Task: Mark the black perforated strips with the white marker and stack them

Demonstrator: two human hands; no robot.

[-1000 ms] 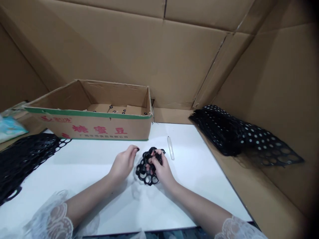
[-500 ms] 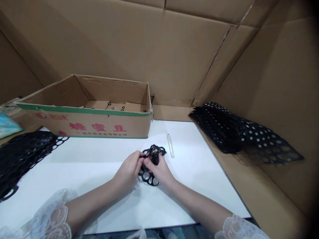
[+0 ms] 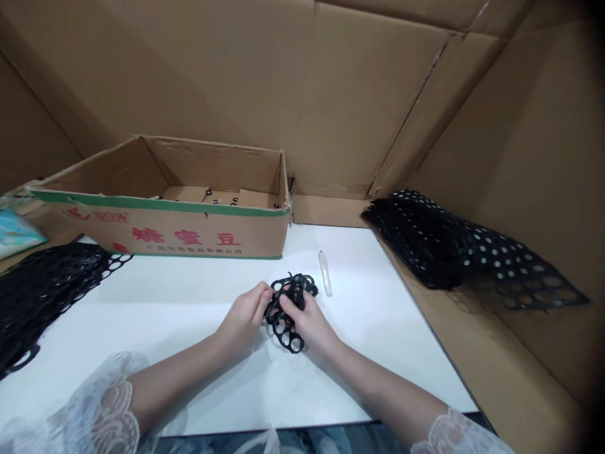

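Note:
A crumpled black sheet with round holes (image 3: pixel 289 337) is bunched up over the white tabletop, in front of me. My right hand (image 3: pixel 312 320) is closed around its right side, thumb on top. At the sheet's left edge, my left hand (image 3: pixel 246 314) pinches with thumb and forefinger; the exact bit between the fingertips is too small to make out. A whitish pen-like tool (image 3: pixel 325 273) lies just beyond my right hand.
An open cardboard box (image 3: pixel 189 233) with several small black rings inside stands behind my hands. Stacked black holed sheets (image 3: pixel 51 284) lie at left, and more black perforated sheets (image 3: pixel 425 243) at right. A blue-and-white packet (image 3: pixel 19 233) sits far left. Cardboard walls surround the white tabletop (image 3: pixel 378 353).
My left hand, a second ago apart from the sheet with a small black bit in its fingertips, has moved right to the sheet's edge. My right hand keeps hold and the sheet has shifted in it.

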